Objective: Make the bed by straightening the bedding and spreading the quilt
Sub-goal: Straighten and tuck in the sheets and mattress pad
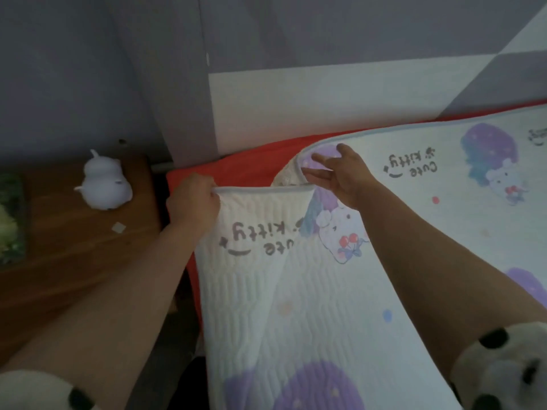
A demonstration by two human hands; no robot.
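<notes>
Left hand (192, 199) has its grip closed on the quilt's (414, 232) folded-back corner hem, right hand (340, 176) spread-fingered on the fold just beside, bare red sheet (236, 167) beyond.

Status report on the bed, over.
Left hand grips quilt edge. Right hand rests on the fold. Corner folded back, red sheet showing. Nothing blocking.

White cartoon-print quilt (414, 232) lies on red sheet (236, 170), corner folded.
</notes>
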